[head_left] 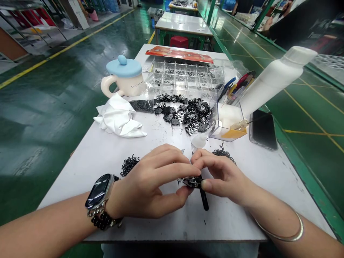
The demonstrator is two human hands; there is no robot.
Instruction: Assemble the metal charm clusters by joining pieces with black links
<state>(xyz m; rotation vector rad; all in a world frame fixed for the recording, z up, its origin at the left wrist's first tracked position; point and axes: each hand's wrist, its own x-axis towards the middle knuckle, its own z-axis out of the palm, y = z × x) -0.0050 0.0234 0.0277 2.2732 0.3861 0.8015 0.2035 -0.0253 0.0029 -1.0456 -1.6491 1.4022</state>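
Both hands (154, 182) together pinch one small black part (192, 181) over the white table (161, 229).

Saw the black metal part (192, 182) only partly between both hands (152, 182); couldn't identify tiny pieces (180, 72) in the clear compartment tray (174, 87).

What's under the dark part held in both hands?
A slim black tool pokes out on the near side of the dark part. Its middle is hidden by the part and right hand; anything else underneath cannot be seen.
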